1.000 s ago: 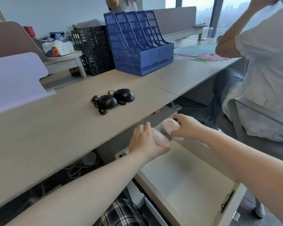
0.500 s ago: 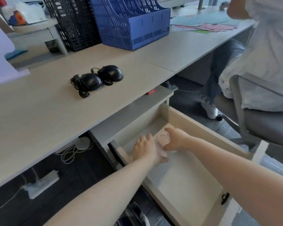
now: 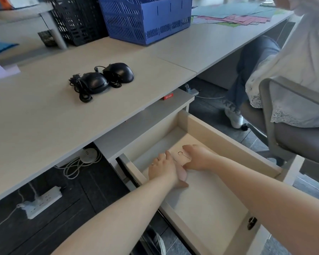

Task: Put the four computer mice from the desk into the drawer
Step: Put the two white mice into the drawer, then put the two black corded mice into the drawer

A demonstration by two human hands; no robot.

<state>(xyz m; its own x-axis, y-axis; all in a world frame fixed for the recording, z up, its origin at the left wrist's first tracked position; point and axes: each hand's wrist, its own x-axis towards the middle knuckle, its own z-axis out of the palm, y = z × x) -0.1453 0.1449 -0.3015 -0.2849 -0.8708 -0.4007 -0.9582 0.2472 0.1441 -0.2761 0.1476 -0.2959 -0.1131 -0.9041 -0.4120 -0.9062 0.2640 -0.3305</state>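
Observation:
Both my hands are down inside the open drawer near its back end. My left hand covers a pale pink mouse, of which only an edge shows. My right hand rests on a second pink mouse with a small logo on its top. The two mice lie side by side on the drawer floor. Two black wired mice with bundled cords sit together on the desk.
A blue file rack and a black one stand at the back of the desk. A seated person in a grey chair is close on the right of the drawer. A power strip lies on the floor.
Both hands went down from desk-edge height into the drawer, carrying the pink mice to its floor. My view tilted downward. The black mice have not moved.

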